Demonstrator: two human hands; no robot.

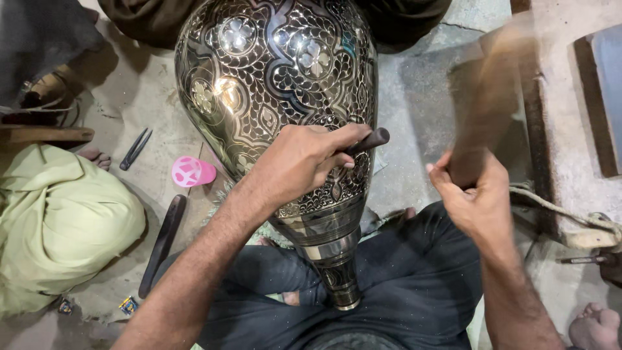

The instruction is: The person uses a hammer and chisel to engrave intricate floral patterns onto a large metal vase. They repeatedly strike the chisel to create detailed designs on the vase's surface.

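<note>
Leftmost, well to the left of the engraved metal vase [285, 71], a person in pale green cloth [58, 220] sits on the concrete floor [414, 97], a bare foot showing just above the cloth. Nearer the vase lie a pair of dark metal tweezers [135, 148], a small pink cup [192, 172] and, below these, a long dark flat tool [162, 245]; none of them touches the vase.

The vase lies tilted, its wide patterned body away from the camera and its narrow neck [337, 275] pointing down into the person's lap, resting on dark trousers [402, 291]. Its surface is dark with shiny floral and scroll engraving.

The left hand [301, 165] lies on the lower body of the vase, fingers curled and closed around a dark chisel [366, 141], whose butt end sticks out to the right past the thumb.

Right of the vase, clear of it, the right hand [470, 194] is clenched in a fist around the handle of a wooden mallet [486, 97], which rises above the hand as a brown blur. Further right, a thick rope [557, 207] runs to a wooden block [589, 236], and bare toes [596, 324] show in the bottom corner.
</note>
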